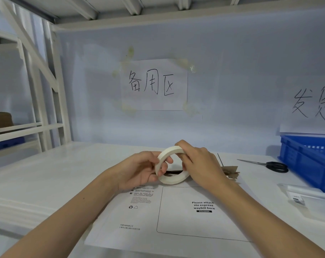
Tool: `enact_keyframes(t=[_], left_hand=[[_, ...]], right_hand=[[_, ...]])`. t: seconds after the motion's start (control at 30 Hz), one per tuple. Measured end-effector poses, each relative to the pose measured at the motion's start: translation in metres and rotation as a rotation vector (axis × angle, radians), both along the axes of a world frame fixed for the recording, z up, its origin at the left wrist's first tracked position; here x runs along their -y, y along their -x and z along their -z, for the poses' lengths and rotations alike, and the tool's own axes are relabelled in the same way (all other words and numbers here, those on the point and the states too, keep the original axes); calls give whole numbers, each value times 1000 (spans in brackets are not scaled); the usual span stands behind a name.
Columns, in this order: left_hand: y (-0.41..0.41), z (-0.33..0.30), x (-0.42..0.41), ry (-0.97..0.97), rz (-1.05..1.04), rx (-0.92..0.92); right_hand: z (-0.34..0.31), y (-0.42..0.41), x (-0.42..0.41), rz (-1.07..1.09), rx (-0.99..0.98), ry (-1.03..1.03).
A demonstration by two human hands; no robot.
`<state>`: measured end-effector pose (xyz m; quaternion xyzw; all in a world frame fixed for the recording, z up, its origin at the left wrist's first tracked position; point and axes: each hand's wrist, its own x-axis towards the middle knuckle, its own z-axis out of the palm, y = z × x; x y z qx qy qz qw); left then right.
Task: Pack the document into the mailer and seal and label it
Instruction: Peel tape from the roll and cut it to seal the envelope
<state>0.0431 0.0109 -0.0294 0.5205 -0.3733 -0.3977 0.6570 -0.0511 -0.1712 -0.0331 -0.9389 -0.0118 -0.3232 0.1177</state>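
Observation:
A white mailer [176,220] lies flat on the white table, printed side up, with a box marked for the waybill. Above its far edge I hold a roll of white tape [173,178] in both hands. My left hand [139,171] grips the roll's left side, thumb on the outside and fingers through the hole. My right hand [200,164] curls over the roll's top right rim. A brown paper flap [231,172] pokes out behind my right hand. The document itself is not visible.
Black-handled scissors [267,164] lie at the right rear. A blue plastic crate [306,161] stands at the far right. In front of it lies a clear bag with a white item and barcode label [305,194]. White shelf frames [46,90] stand at the left.

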Motion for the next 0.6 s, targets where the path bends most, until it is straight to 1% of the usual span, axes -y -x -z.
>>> enact_keyframes(t=[0.27, 0.6], left_hand=[[-1, 4, 1, -35, -19, 196], [-3, 5, 2, -36, -15, 234]], right_hand=[[4, -3, 3, -17, 8, 53], [5, -4, 3, -2, 17, 79]])
